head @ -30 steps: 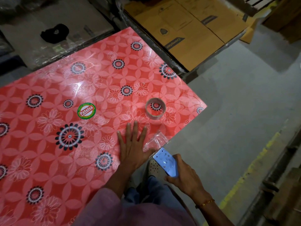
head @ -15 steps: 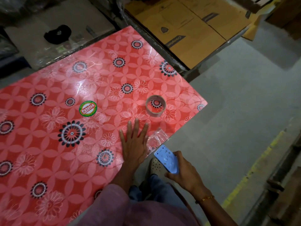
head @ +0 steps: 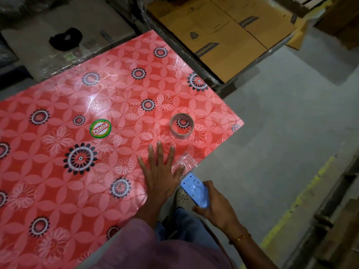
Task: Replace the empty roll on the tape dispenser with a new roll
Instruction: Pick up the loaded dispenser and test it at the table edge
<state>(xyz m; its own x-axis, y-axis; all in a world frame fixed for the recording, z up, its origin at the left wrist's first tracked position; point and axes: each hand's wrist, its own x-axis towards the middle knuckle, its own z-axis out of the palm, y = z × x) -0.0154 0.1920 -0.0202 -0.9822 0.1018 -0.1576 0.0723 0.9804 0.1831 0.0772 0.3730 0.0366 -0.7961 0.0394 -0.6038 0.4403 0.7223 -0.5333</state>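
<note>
Left hand [head: 160, 176]: one, flat on the red floral table [head: 58, 171], palm down, fingers spread wide, gripping nothing; thumb tip touching the clear plastic wrapper [head: 184, 161]. Against the frame one second ago the hand lies in the same spot with the same spread; the view has shifted slightly, nothing on the table has moved.

Right hand [head: 215, 205]: one, off the table's near edge and right of the left hand, curled around the blue tape dispenser [head: 195, 192], a gold bangle [head: 241, 238] at the wrist. Compared with a second ago its hold on the dispenser is unchanged. Whether a roll sits in the dispenser cannot be told.

Tape roll [head: 182, 125]: one, a thin ring lying flat on the table, beyond the left hand's fingertips and apart from them, near the table's right corner. How much tape it carries cannot be told.

Clear plastic wrapper: one, crumpled, at the table edge between the left hand and the dispenser.

Round green sticker [head: 100, 129]: one, on the table, well left of the tape roll.

Cardboard boxes [head: 223, 33]: flattened, beyond the table's far corner; count unclear
</note>
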